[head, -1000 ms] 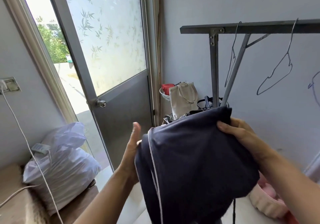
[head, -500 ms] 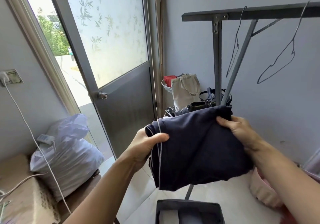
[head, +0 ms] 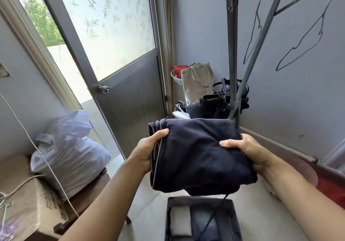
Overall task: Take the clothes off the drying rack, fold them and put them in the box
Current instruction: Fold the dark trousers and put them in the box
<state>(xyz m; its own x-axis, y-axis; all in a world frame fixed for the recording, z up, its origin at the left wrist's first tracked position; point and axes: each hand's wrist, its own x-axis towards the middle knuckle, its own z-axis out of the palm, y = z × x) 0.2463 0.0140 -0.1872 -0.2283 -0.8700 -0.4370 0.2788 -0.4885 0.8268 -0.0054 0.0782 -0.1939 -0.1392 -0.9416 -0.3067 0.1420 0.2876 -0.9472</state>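
A folded navy garment is held at frame centre, gripped by left hand and right hand, fingers curled over its edges. 2 folded items are seen in the box directly below; placing remains, and only bare hangers show on the drying rack.

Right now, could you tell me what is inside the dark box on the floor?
The box holds a white folded item beside a dark blue one. Its near end is out of frame.

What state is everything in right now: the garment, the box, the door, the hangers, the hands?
Garment: folded, held above the box.
Box: open, folded clothes inside.
Door: open.
Hangers: bare, on the rack.
Left hand: gripping the garment.
Right hand: gripping the garment.
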